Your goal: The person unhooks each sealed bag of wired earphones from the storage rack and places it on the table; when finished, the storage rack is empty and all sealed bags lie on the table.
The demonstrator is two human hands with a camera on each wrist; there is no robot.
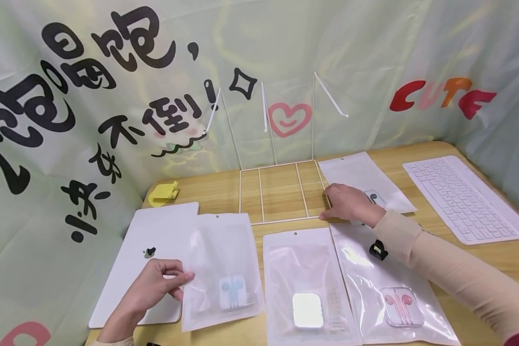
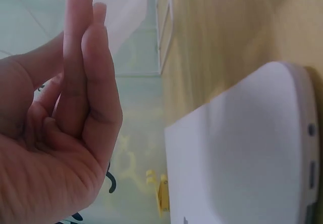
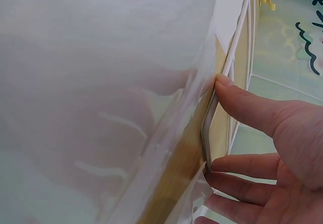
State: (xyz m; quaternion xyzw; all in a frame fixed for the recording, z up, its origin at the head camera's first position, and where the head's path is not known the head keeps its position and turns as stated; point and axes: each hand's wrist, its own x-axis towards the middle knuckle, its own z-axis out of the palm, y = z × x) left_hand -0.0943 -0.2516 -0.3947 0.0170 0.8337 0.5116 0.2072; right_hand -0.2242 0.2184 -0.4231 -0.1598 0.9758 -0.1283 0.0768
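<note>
My left hand (image 1: 157,284) pinches the left edge of a white zip bag (image 1: 212,245), which hangs tilted over the laptop's right side. Blue earphones (image 1: 232,292) in a square case show through its front. In the left wrist view, the fingers (image 2: 98,82) lie close together and the bag is partly cut off. My right hand (image 1: 350,202) holds the front right corner of a white wire rack (image 1: 285,221), thumb and index finger on the wire (image 3: 206,133) in the right wrist view. The rack's upright hooks lean against the backdrop.
A white laptop (image 1: 125,283) lies at left, with a yellow phone stand (image 1: 163,193) behind it. Two bags, one with a white case (image 1: 308,310) and one with pink earphones (image 1: 401,307), lie in front. Another bag (image 1: 359,173) lies under my right arm's far side; a keyboard (image 1: 463,197) is at right.
</note>
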